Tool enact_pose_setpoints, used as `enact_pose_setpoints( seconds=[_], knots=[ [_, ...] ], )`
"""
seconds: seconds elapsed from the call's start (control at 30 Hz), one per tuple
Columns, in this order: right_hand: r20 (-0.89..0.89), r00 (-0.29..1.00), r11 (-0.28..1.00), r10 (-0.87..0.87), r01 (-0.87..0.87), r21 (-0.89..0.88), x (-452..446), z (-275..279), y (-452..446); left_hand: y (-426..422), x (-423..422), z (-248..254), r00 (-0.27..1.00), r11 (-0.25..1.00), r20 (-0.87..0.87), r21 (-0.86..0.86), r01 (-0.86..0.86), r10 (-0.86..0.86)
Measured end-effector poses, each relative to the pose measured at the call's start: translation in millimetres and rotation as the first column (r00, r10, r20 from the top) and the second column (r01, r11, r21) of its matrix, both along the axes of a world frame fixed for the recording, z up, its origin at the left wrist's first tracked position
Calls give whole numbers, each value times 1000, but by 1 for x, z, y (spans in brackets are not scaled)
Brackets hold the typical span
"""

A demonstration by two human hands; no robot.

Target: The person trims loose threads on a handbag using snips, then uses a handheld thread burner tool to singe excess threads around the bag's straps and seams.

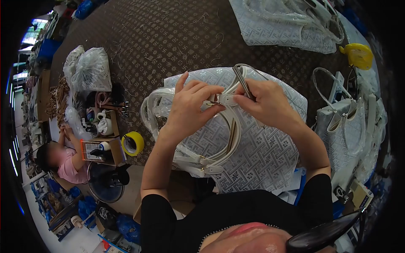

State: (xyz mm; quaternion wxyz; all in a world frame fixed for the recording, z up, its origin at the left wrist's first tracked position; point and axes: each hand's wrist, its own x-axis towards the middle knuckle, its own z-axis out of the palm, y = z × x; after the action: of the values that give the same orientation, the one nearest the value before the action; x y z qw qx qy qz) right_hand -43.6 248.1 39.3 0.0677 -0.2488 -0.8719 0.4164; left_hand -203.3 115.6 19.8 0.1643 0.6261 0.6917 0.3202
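Observation:
A white handbag (230, 158) with strap handles and gold-coloured fittings lies on a silver-grey patterned sheet (270, 152). My left hand (190, 105) pinches a white strap end (227, 99) beside a small metal buckle (214, 102), with thumb and index finger closed and the other fingers raised. Across from it, my right hand (268, 103) is closed around a slim, two-armed metal tool (242, 80) that looks like tweezers. Its thumb touches the same strap. The tool's tip and the far side of the buckle are hidden by my fingers.
Yellow tape (132, 143) and a cardboard box (103, 152) stand at the left, near a plastic-wrapped bundle (90, 69). More white bags (344, 122) stand at right, below a yellow tape dispenser (358, 56). Another person (69, 162) works at far left.

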Motion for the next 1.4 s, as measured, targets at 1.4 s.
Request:
enact_pose_setpoints(
  seconds=[1.4],
  knots=[
    [42,988,646,147,-64,-761,-24,2,27,-3,-6,-14,979,998,202,-50,30,-19]
  ],
)
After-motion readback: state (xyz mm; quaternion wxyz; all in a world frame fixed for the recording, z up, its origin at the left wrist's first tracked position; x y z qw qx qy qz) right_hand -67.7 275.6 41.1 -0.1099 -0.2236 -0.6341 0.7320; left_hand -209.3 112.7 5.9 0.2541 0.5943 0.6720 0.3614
